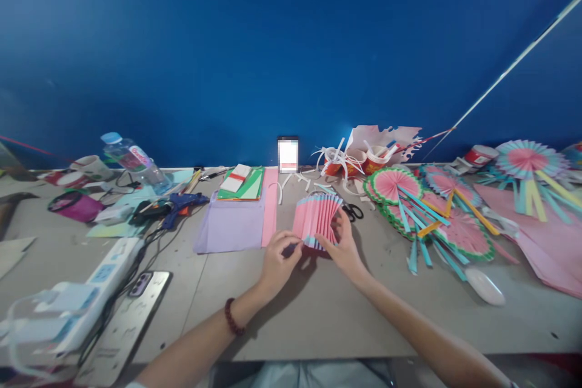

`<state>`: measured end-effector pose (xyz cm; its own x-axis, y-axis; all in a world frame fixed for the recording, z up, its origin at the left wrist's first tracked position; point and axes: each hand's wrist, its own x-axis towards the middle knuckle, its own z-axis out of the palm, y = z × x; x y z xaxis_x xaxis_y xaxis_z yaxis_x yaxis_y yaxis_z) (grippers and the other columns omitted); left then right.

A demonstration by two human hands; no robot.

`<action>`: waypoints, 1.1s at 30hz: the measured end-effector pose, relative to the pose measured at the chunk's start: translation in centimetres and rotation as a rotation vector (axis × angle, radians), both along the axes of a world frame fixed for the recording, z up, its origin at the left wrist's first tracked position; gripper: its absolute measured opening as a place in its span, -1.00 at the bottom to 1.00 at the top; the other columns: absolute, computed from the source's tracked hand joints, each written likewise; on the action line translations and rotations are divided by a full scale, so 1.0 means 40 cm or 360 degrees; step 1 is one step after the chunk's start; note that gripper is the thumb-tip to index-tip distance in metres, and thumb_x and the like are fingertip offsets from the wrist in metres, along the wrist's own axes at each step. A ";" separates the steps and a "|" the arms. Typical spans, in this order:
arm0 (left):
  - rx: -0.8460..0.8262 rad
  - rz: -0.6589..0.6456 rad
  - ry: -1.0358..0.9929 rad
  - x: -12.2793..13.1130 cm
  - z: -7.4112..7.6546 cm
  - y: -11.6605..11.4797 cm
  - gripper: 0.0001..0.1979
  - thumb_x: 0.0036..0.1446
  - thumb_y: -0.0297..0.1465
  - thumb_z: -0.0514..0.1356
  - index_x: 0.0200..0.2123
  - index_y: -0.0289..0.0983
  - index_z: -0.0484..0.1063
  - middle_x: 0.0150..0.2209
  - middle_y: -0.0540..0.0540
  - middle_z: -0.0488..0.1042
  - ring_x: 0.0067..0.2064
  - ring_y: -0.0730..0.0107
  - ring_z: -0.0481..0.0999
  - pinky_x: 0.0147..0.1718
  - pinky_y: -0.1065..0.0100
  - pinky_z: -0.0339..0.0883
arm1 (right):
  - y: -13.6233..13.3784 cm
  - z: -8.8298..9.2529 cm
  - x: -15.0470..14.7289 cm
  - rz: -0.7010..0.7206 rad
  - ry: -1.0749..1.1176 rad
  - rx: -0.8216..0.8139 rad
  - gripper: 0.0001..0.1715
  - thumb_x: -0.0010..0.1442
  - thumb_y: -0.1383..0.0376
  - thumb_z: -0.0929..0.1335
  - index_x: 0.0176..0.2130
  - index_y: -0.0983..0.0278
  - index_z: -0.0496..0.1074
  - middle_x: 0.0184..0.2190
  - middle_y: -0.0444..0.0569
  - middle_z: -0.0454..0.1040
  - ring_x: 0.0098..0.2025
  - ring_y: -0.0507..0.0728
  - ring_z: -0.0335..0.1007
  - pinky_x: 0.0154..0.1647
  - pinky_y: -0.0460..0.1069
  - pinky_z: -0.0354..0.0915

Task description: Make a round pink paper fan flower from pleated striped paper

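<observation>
Between my hands is an accordion-pleated sheet of pink paper (317, 216) with light blue edges, held just over the table. My left hand (280, 259) pinches its lower left corner between thumb and fingers. On the right side, my right hand (343, 248) grips the pleats, thumb in front and fingers behind. The folds bunch tighter towards the right. Black-handled scissors (353, 212) lie just behind my right hand, their blades hidden. A pink paper strip (270, 209) and lilac paper sheets (230, 227) rest left of the pleated paper.
Finished paper fans (395, 187) with blue and yellow strips lie at the right, beside a white glue bottle (485, 287). On the left are a blue glue gun (182, 206), a power strip (102, 291), a phone (125, 327) and a plastic bottle (136, 157). A blue wall (273, 60) stands behind.
</observation>
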<state>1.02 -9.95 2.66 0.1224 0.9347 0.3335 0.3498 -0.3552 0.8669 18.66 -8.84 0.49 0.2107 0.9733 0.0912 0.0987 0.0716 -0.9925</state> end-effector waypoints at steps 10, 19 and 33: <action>-0.0114 -0.0104 0.0140 0.005 -0.020 0.007 -0.80 0.13 -0.30 0.17 -0.46 -0.25 0.48 -0.41 -0.07 0.46 -0.32 0.35 0.43 -0.31 0.33 0.29 | -0.021 0.051 0.014 0.0052 -0.1196 0.0474 -0.89 0.10 0.22 0.37 -0.38 0.21 0.46 -0.12 0.05 0.31 0.01 0.26 0.20 0.05 0.17 0.11; -0.0014 -0.0220 0.0419 0.006 -0.041 0.010 -0.77 0.19 -0.28 0.12 -0.41 -0.23 0.51 -0.36 -0.09 0.48 -0.24 0.28 0.43 -0.25 0.28 0.26 | -0.007 0.023 0.014 0.0556 -0.1189 0.0265 -0.74 0.14 0.18 0.38 -0.50 0.26 0.39 -0.45 -0.08 0.43 -0.30 0.12 0.28 -0.23 0.02 0.10; 0.0042 -0.0268 0.0511 0.009 -0.038 0.007 -0.77 0.22 -0.30 0.08 -0.37 -0.25 0.48 -0.33 -0.10 0.47 -0.22 0.28 0.40 -0.23 0.27 0.25 | -0.022 0.040 -0.007 0.0423 -0.1246 0.0162 -0.92 -0.03 0.40 0.36 -0.53 0.26 0.39 -0.43 -0.08 0.41 -0.26 0.14 0.29 -0.19 0.00 0.10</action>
